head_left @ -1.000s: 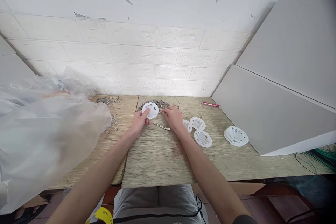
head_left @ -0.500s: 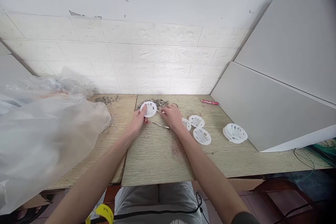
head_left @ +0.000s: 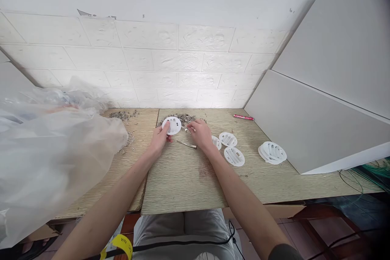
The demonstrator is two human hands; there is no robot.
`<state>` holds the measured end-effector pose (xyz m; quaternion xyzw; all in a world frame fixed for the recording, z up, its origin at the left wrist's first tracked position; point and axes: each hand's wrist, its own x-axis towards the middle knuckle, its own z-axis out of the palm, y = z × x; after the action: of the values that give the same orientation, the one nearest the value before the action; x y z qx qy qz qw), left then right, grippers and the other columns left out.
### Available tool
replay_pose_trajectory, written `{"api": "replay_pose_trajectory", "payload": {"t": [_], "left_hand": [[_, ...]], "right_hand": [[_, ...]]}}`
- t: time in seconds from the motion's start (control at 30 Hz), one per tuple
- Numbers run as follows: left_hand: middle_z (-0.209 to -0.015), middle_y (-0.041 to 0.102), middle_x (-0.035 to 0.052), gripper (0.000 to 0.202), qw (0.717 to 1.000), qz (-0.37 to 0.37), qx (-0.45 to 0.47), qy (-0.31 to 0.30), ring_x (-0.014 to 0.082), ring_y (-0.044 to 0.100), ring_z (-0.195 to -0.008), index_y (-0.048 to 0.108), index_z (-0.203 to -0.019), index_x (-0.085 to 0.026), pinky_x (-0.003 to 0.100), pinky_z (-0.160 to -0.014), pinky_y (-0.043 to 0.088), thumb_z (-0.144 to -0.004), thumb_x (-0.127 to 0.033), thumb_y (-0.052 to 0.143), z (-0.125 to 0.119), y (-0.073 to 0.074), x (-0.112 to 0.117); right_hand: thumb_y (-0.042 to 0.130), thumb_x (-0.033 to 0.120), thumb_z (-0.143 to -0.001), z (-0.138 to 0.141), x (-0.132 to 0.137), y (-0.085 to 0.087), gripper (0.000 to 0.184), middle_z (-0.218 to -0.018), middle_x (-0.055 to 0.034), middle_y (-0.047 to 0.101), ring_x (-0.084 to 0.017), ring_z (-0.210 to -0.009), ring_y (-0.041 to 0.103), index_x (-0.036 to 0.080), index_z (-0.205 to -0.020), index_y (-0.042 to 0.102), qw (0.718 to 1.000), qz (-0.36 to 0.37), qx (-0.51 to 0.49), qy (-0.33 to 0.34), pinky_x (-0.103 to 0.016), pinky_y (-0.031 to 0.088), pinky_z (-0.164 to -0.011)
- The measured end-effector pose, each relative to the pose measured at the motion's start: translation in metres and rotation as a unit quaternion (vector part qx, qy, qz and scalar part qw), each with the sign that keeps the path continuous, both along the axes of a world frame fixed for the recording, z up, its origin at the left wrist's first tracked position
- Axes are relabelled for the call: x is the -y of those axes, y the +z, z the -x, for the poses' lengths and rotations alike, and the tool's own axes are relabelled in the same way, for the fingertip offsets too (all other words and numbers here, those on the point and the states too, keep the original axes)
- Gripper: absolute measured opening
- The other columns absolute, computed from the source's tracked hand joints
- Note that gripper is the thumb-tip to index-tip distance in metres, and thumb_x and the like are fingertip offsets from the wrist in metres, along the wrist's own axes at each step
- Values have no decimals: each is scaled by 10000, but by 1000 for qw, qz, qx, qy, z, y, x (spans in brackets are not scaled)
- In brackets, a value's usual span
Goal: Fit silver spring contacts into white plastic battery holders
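My left hand (head_left: 159, 138) grips a round white plastic disc (head_left: 174, 126) by its left edge, thumb on top. Slots and a few small metal pieces show on its face. Just right of the disc, my right hand (head_left: 199, 133) has its fingertips pinched together over the near edge of a pile of small metal pieces (head_left: 184, 118). Whatever lies in that pinch is too small to make out. A thin metal tool, perhaps tweezers (head_left: 186, 144), rests on the table between the hands. Beside my right wrist lie similar white discs (head_left: 234, 157), one partly hidden by the wrist.
A stack of white discs (head_left: 272, 153) stands at the right, near a grey-white panel (head_left: 323, 118). A red pen (head_left: 243, 117) lies at the back. Large plastic bags (head_left: 61, 150) cover the left side, with more metal pieces (head_left: 122, 115) beside them. A brick-patterned wall (head_left: 189, 61) closes the back.
The right fingertips have shifted very slightly at the pile's edge. My left hand keeps the disc in nearly the same place, and the view has tilted a little.
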<state>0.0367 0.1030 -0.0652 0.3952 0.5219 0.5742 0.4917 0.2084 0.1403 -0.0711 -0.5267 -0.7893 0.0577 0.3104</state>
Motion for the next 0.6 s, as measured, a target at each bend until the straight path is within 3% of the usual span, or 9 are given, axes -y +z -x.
{"api": "replay_pose_trajectory", "payload": {"t": [0.3,0.43,0.53,0.6], "left_hand": [[-544,558,27,344,1000,14,-21,6,119,490,-449,613,-666,-137,266,-442,450,-774,-457,679,-1,3,1],[-766,665,65,235,1000,9,-28,-9,118,564,-479,642,-886,-130,252,-439,468,-747,-307,711,-1,4,2],[-878,685,79,421,999,5,-49,-8,137,612,-475,557,-1102,-159,243,-424,460,-716,-205,719,0,2,1],[-902,685,85,504,998,-3,-66,-12,155,633,-474,504,-1145,-177,242,-419,456,-694,-183,729,1,1,1]], "right_hand": [[452,200,-907,-2,8,13,177,-915,-49,665,-172,-822,571,194,-915,630,981,-18,-181,65,-284,424,-747],[506,241,-866,0,15,20,133,-868,-35,686,-174,-797,591,204,-850,633,972,18,-221,80,-284,431,-708],[527,257,-853,3,20,22,135,-895,-35,708,-173,-787,605,210,-877,652,968,10,-239,80,-288,436,-694],[542,261,-850,5,22,22,167,-934,-38,723,-176,-791,619,216,-959,660,965,11,-248,81,-294,443,-695]]}}
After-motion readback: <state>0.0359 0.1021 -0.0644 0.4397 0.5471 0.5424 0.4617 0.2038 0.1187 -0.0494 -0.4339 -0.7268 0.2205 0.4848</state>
